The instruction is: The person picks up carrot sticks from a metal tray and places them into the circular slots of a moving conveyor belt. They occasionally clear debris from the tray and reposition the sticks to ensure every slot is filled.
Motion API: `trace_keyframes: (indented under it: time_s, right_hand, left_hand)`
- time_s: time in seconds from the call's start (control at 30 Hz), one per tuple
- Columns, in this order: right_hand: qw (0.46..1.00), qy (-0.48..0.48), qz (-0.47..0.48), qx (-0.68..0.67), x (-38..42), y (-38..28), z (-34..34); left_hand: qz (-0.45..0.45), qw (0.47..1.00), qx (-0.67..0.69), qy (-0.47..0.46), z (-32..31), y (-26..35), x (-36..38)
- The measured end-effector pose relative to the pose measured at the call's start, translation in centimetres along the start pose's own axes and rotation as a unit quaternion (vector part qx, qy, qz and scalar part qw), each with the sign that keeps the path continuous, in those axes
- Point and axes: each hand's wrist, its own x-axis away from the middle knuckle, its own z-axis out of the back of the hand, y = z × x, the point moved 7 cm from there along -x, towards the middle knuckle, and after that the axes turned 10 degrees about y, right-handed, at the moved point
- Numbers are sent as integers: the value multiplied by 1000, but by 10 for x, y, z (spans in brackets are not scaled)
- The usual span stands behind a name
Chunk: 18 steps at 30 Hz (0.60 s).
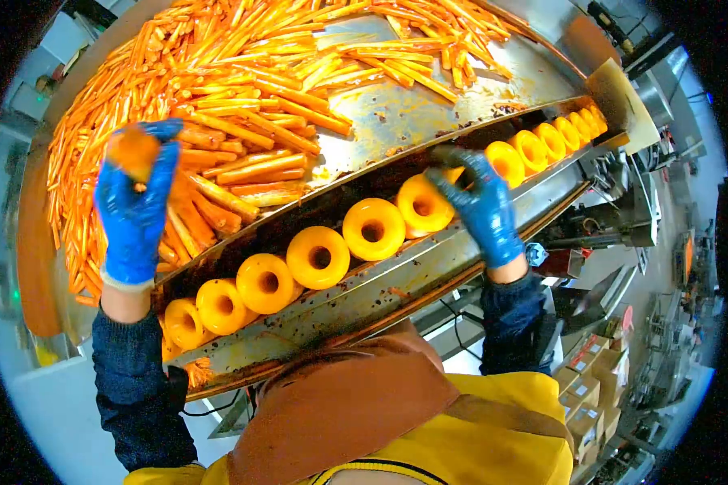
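Note:
My left hand (133,214), in a blue glove, is raised over the left part of a heap of glossy orange food sticks (243,121). Its fingers curl round a blurred orange-brown bunch of food sticks (133,153), seen nearly end-on. My right hand (481,202), also gloved in blue, hovers at the row of yellow funnel-like rings (374,229). Its thumb and forefinger are apart beside a yellow ring (423,204) near the middle of the row. Nothing shows between them except yellow from the row. Each ring has a round dark hole.
The sticks lie on a stained metal tray (388,121). A metal channel (380,291) with a raised edge holds the rings between my body and the heap. Orange scraps (198,372) sit at its near left end. Cardboard boxes (586,396) stand on the floor at right.

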Motion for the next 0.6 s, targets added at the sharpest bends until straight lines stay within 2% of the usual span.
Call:
trace_keyframes:
  time_s: [0.07, 0.13, 0.2, 0.27, 0.33, 0.4, 0.47, 0.5, 0.53, 0.57, 0.6]
  right_hand:
    - [1000, 17, -22, -9, -33, 13, 2]
    - [989, -16, 32, 140, -78, -5, -7]
    - [969, -32, 114, 215, -115, -5, -38]
    - [934, -40, 145, 324, -142, 16, -69]
    - [880, -188, 15, 437, -153, 33, -95]
    - [880, -207, 49, 424, -162, 38, -101]
    - [879, -227, 86, 411, -168, 44, -102]
    - [885, -249, 89, 383, -170, 43, -102]
    - [890, -270, 91, 356, -170, 42, -101]
    - [888, -322, 69, 320, -170, 45, -94]
    - [926, -265, 52, 264, -172, 45, -84]
  left_hand:
    - [134, 983, 102, 75, 23, 10, 5]
    - [128, 979, 134, 80, 22, 30, 16]
    - [291, 931, 217, -32, -9, 31, 37]
    - [331, 902, 263, -86, -32, 43, 52]
    - [300, 908, 271, -114, -44, 46, 59]
    - [308, 904, 253, -155, -52, 49, 64]
    - [326, 886, 290, -157, -72, 39, 80]
    - [248, 919, 241, -191, -82, 42, 80]
    - [207, 927, 195, -245, -91, 47, 80]
    - [231, 912, 202, -272, -104, 44, 88]
    - [254, 895, 211, -300, -115, 44, 94]
